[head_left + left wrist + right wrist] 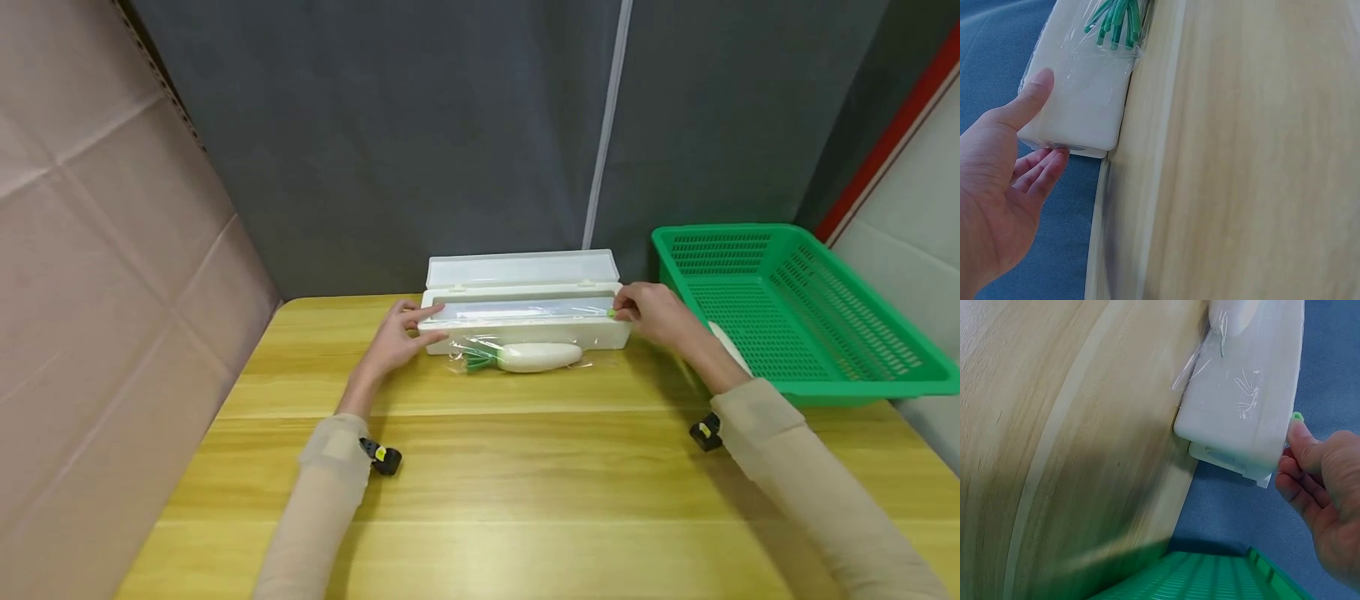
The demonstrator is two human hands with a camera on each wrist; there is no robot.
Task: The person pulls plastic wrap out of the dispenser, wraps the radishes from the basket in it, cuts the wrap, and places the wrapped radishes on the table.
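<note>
A long white cling film box stands at the table's back edge, its translucent lid tipped up behind it. Clear film hangs over its front. A white radish with green stalks lies against the front, under or in the film. My left hand holds the box's left end, thumb on the front face and fingers around the end. At the right end, my right hand pinches a small green slider on the box's top edge. The other right fingers are curled.
A green plastic basket stands at the right of the table, close to the right forearm. Another white radish lies partly visible inside it. A dark curtain hangs behind the wooden table.
</note>
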